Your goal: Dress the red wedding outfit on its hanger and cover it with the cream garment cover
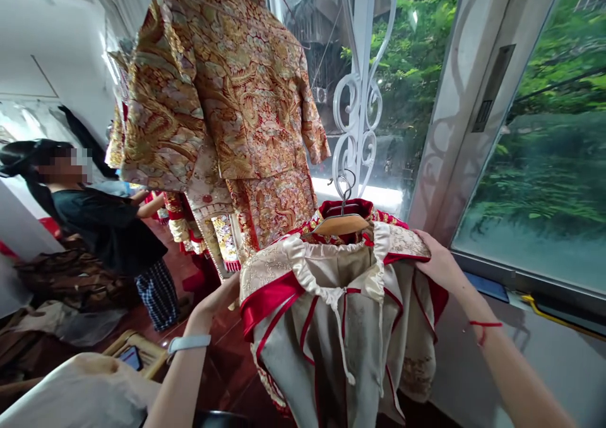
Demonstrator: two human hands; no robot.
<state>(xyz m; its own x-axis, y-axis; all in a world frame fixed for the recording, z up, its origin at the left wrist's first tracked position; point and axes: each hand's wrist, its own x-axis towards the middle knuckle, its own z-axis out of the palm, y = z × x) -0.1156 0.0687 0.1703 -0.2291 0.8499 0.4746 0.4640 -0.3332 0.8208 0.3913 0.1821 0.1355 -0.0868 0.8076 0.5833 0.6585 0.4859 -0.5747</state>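
A cream garment with red trim (326, 327) hangs in front of me, with a gathered neck-like band and white drawstrings dangling down its front. A wooden hanger (343, 225) shows at its top, with a red embroidered collar (348, 208) behind it. My right hand (441, 261) grips the garment's right shoulder, thumb in front. At the opposite shoulder, my left hand (222, 298) holds the side, its fingers mostly hidden behind the cloth. Both arms reach forward around the garment.
A gold and red embroidered outfit (255, 81) hangs just beyond. White scrolled ironwork (353, 112) stands before the window at right. Another person (101, 219) in dark clothes reaches toward hanging garments at left. A phone (130, 357) lies in a tray (154, 358), near pale fabric (85, 393).
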